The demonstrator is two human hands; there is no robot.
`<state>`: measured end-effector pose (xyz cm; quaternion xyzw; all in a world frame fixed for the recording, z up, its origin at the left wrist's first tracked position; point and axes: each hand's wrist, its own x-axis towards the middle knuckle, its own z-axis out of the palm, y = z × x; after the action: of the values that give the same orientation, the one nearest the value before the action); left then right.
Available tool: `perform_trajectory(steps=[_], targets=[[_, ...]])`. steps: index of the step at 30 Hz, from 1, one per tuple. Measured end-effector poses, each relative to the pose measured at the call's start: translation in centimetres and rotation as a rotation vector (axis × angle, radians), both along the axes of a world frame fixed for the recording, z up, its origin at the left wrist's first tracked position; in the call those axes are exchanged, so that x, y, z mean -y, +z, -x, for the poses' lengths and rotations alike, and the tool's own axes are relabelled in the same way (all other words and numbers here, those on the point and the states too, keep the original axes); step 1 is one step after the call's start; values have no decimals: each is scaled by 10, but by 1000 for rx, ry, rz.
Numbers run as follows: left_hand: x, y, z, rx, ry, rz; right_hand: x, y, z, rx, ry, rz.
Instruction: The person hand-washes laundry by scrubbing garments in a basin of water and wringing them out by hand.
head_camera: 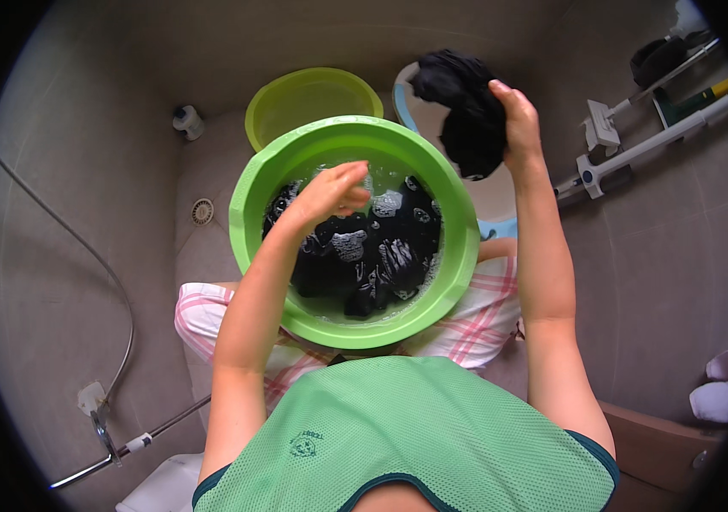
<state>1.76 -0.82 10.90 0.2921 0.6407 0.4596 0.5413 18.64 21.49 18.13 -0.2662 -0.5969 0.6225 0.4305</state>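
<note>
A bunched black cloth is in the grip of my right hand, raised over a white tub with a light-blue rim at the back right. My left hand hovers above a green plastic basin, fingers loosely bent and nothing visible in them. Inside the basin, dark wet clothes lie in water, with patches of soap suds on top. The basin sits in front of me between my knees. Part of the white tub is hidden behind the black cloth and the green basin.
Behind the basin is a yellow-green basin. A white bottle and a floor drain are at the left. A shower hose hangs along the left wall. Cleaning tools with long handles, including a mop, are along the right wall.
</note>
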Motion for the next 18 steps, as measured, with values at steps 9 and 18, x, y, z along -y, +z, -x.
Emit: perform_trajectory(steps=[9, 18], targets=[[-20, -6, -12, -939, -167, -77, -105, -65, -144, 560, -606, -231], [-32, -26, -21, -907, -280, -56, -79, -151, -209, 1279, -764, -288]])
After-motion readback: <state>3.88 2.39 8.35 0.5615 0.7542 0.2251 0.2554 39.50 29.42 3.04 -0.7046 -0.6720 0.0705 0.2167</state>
